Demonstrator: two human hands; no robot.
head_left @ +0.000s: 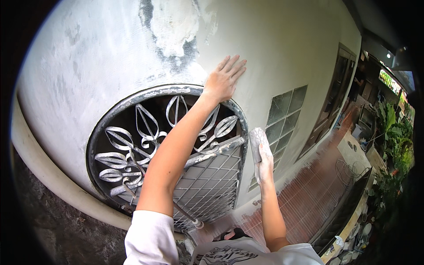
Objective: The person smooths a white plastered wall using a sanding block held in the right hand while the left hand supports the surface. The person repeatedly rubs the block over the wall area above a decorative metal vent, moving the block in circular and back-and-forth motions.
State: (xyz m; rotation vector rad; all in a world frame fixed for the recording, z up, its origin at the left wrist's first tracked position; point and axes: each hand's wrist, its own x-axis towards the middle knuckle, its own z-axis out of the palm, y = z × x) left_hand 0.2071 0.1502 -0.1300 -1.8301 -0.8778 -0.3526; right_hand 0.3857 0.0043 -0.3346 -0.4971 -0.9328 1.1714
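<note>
My left hand lies with its fingers spread against the pale wall, just above the arched gate opening. In my right hand is a flat, oblong block coated in white dust, which looks like a sanding block. The fingers are wrapped round it and whitened with dust. I hold it upright near the wall; whether it touches the surface I cannot tell. A rough white patch with grey edges marks the wall above my left hand.
Below my arms stands a metal gate with leaf-shaped scrolls and a diagonal lattice, set in a worn round frame. Glass blocks and a brown door lie along the wall. Red floor tiles and plants are at the right.
</note>
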